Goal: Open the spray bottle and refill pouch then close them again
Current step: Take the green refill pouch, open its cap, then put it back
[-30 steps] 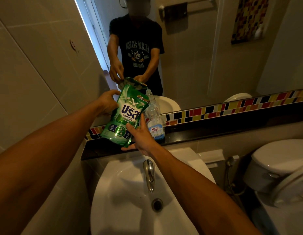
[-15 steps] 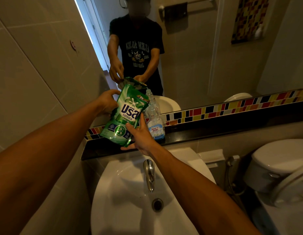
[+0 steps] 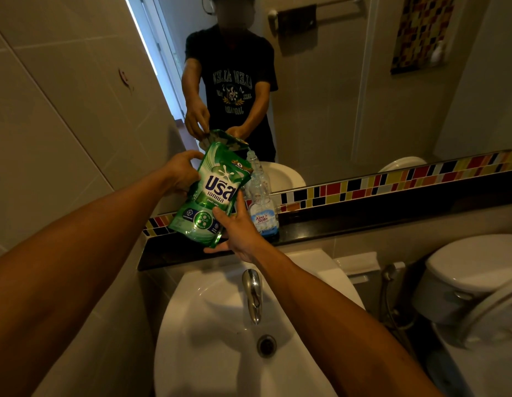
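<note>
A dim bathroom with beige tiled walls (image 3: 57,116). A large mirror (image 3: 349,96) fills the wall ahead, and along its foot runs a strip of coloured mosaic tiles (image 3: 392,181). Below the strip a dark ledge (image 3: 363,216) spans the wall. A white basin (image 3: 220,325) sits under the ledge, with a chrome tap (image 3: 253,293) over it and a round drain (image 3: 266,344) in its bowl. To the right stands a white toilet (image 3: 472,279), with a bidet hose (image 3: 388,293) hanging between it and the basin. The mirror reflects a towel rail (image 3: 312,12) with a dark cloth, a mosaic panel (image 3: 418,32) and a bright door gap (image 3: 146,50).
</note>
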Demonstrator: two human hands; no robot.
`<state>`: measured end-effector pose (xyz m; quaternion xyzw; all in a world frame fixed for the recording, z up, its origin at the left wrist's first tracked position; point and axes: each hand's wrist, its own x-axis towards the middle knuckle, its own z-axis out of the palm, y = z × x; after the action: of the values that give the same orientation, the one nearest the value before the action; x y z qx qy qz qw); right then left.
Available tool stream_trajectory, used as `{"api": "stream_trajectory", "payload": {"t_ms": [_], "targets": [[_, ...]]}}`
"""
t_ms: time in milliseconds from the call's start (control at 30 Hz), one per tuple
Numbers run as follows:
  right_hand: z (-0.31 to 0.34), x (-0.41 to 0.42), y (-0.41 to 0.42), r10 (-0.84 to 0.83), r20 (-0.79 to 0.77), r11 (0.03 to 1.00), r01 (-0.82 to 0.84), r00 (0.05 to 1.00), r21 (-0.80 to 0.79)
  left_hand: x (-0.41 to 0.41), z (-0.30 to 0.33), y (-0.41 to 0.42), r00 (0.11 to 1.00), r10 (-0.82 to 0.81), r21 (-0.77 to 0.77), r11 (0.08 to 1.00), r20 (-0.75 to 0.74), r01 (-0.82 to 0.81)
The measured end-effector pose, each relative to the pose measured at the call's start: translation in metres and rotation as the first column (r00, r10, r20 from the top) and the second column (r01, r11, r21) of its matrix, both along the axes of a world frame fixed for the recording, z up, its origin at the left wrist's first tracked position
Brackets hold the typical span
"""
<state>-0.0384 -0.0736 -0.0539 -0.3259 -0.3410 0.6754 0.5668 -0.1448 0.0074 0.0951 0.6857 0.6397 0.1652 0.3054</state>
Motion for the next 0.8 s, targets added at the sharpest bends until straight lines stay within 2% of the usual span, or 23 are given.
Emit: {"api": "stream_trajectory", "payload": {"t_ms": [800], "targets": [[0.0029, -0.0012, -0.0026, -0.006, -0.010, 1.000, 0.006, 1.000, -0.001, -0.0029, -0.0012, 0.0074, 0.999, 0.018, 0.020, 1.000, -0.034, -0.017]]}}
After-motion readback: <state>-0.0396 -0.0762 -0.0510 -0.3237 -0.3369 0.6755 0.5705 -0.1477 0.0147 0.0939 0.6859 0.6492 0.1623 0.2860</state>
